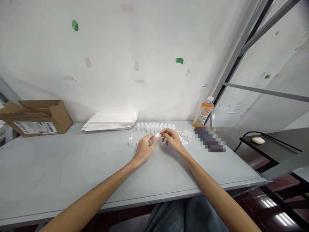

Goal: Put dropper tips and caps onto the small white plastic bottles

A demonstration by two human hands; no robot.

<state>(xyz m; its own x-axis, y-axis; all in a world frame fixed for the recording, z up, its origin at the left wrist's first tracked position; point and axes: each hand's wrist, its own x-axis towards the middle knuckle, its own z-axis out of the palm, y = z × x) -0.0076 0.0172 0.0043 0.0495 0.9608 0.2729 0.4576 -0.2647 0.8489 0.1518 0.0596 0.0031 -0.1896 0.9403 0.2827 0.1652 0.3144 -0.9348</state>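
Pale grey bench (60,170) with a smooth, flat top, pushed up against a scuffed white wall (108,48) with old tape scraps (88,62) and green blobs (75,25) stuck on it. Both hands are close together near the far edge, with the fingertips meeting around a tiny white plastic piece (157,135). The left hand (145,149) and right hand (172,140) both seem to be pinching it, though it's too small to make out exactly what it is. Just behind them is a neat row of translucent plastic dropper bottles (154,128), with one loose bottle (131,141) standing to the left and a little pile of small white bits (185,136) by the right hand. Further left there's a stack of white paper sleeves (109,121) and an open cardboard box (40,116) with a printed label. On the far right are an orange drink bottle (203,112), a pixelated blurred object (210,139), and a grey metal frame (238,54). Past the bench, a pale mouse (258,140) sits on a dark side table (265,145).
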